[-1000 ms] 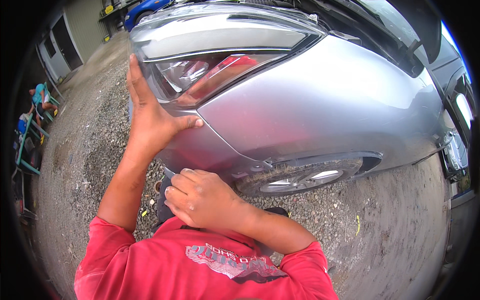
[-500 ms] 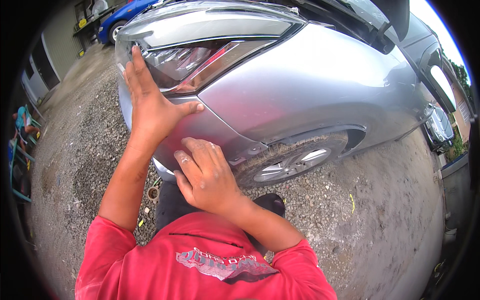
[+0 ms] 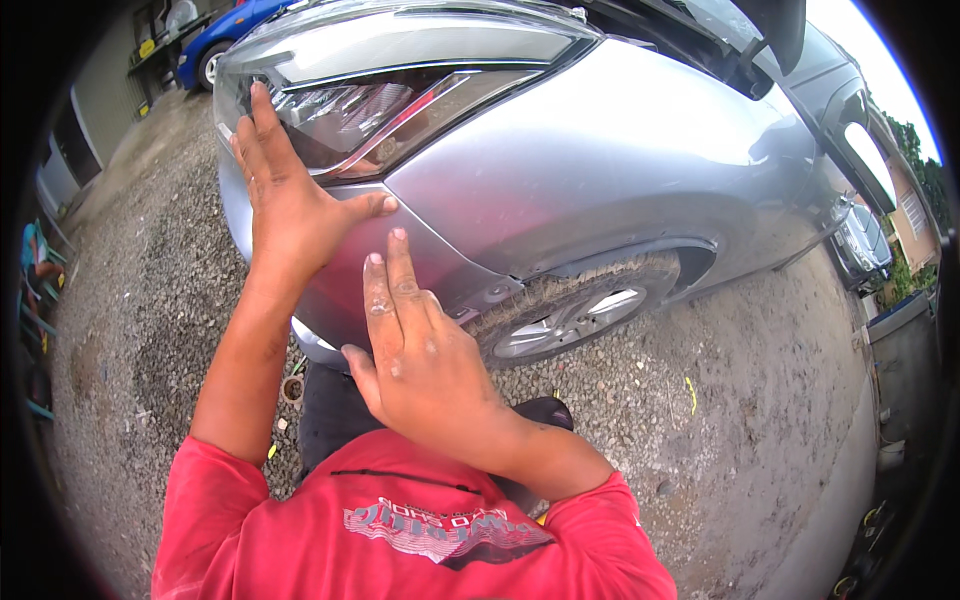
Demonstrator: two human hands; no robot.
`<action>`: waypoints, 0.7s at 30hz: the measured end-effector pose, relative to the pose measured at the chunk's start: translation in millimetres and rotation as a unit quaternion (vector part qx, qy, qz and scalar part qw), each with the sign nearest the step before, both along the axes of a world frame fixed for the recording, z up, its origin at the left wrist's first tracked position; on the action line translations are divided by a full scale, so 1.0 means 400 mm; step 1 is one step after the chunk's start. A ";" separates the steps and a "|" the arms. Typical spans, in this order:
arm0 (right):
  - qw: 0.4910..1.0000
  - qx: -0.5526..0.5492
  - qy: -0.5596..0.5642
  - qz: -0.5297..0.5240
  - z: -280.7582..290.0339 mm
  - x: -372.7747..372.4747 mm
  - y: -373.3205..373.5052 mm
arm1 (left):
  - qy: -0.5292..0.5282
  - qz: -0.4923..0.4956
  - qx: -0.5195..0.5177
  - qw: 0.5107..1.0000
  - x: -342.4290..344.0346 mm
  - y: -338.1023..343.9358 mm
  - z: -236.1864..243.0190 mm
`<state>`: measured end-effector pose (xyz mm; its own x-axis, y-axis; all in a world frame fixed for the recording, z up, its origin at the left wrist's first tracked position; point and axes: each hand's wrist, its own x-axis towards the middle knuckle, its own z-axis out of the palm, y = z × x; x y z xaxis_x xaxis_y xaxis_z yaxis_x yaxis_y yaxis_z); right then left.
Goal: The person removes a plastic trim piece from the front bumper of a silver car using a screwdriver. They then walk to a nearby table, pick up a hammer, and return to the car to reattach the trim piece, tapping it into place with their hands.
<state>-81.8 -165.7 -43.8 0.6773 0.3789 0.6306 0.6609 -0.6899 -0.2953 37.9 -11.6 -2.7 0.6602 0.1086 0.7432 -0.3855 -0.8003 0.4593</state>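
A silver car's front corner stands before me, with its headlight (image 3: 350, 112), fender (image 3: 600, 150) and bumper (image 3: 430, 260). My left hand (image 3: 288, 200) lies spread there: its fingers reach over the headlight's lower edge and its thumb rests on the bumper near the fender seam. Below and to its right, my right hand (image 3: 415, 345) has two fingers stretched up against the bumper, thumb apart and the other fingers bent. Neither hand holds anything. White smudges mark the right hand's knuckles.
The muddy front wheel (image 3: 570, 325) sits right of my hands, beneath the fender. Gravel (image 3: 150, 330) covers the ground. A blue car (image 3: 225, 40) stands far left, another vehicle (image 3: 862, 240) far right. A seated person (image 3: 38, 260) is at the left edge.
My right hand's fingers have straightened from a bent pose and now reach higher up the bumper. My left hand keeps its place on the car. The view has shifted slightly.
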 end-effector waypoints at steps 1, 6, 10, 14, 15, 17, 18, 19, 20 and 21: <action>0.998 0.038 -0.031 0.039 0.010 -0.008 -0.003 | 0.005 -0.004 -0.004 1.000 0.000 -0.003 0.000; 0.868 0.156 -0.036 0.471 0.067 -0.013 -0.001 | 0.009 0.008 0.002 1.000 -0.016 0.008 0.011; 0.910 0.192 -0.045 0.365 0.030 0.171 -0.019 | -0.009 -0.020 0.008 1.000 -0.003 -0.005 0.014; 0.930 0.206 -0.059 0.298 -0.018 0.256 -0.020 | -0.009 -0.014 0.002 1.000 -0.004 -0.007 0.007; 0.933 0.200 -0.058 0.292 -0.014 0.260 -0.013 | -0.012 -0.019 -0.001 1.000 0.002 -0.007 0.011; 0.932 0.197 -0.071 0.296 -0.009 0.264 -0.002 | -0.006 -0.004 0.006 1.000 -0.001 -0.003 0.006; 0.928 0.201 -0.082 0.304 -0.010 0.258 0.009 | 0.002 0.008 0.008 1.000 -0.001 -0.001 0.005; 0.921 0.206 -0.099 0.314 -0.004 0.254 0.015 | 0.003 0.022 0.012 1.000 0.000 0.000 0.011; 0.923 0.171 -0.107 0.327 -0.002 0.231 0.019 | 0.030 0.022 0.001 0.999 -0.014 0.003 0.015; 0.919 0.190 -0.105 0.330 -0.011 0.244 0.012 | 0.034 0.006 -0.004 0.999 -0.016 0.000 0.015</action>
